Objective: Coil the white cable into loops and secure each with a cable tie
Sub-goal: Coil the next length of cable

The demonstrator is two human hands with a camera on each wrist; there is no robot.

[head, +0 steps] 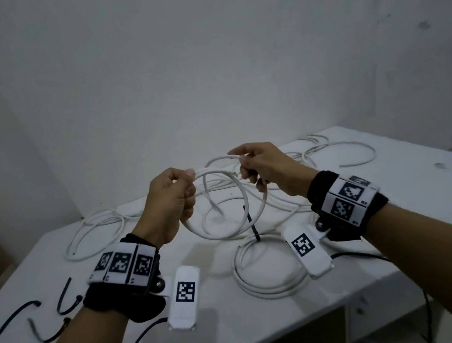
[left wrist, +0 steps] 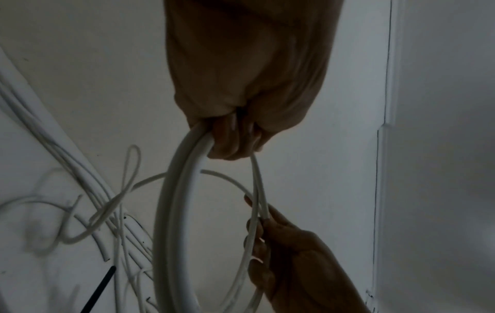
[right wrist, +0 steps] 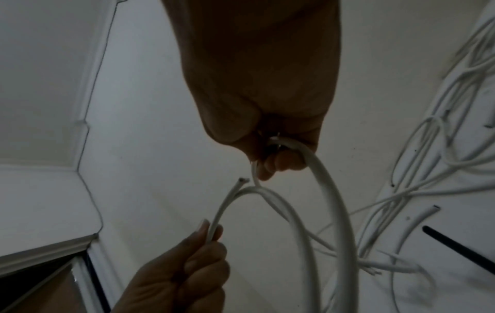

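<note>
We hold the white cable (head: pixel 224 200) in the air above the table (head: pixel 422 204), coil hanging between both grips. Left hand (head: pixel 170 203) at 9 o'clock is clenched round the stacked turns, so the loops keep their round shape. Right hand (head: pixel 264 169) at 3 o'clock pinches the strand near its cut end, probably to lay the last turn. Jacket is smooth, stiff, springy. Black cable tie (head: pixel 252 222) at 6 o'clock, under the coil.
</note>
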